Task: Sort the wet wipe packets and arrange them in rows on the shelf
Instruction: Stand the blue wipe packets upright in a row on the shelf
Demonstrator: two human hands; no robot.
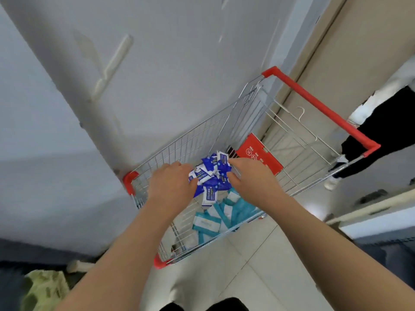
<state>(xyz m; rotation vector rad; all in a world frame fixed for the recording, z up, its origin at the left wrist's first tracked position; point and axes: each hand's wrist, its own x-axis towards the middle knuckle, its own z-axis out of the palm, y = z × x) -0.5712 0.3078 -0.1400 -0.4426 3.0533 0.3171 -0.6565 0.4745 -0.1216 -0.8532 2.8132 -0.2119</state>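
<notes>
Fingers (233,178) grip blue packets (211,176) | grip partly hidden | teal packets (207,223) blurred

Left hand (173,182) and right hand (251,178) clutching blue wipe packets (212,173) — over wire trolley (202,135)

Between my left hand (173,182) and right hand (249,178) is a bunch of packets (211,176), in the cart (202,140); other packets (208,223) lie nearer me.

Bunched blue packets (211,176) above teal packs (207,223) lying in cart (197,135).
</notes>
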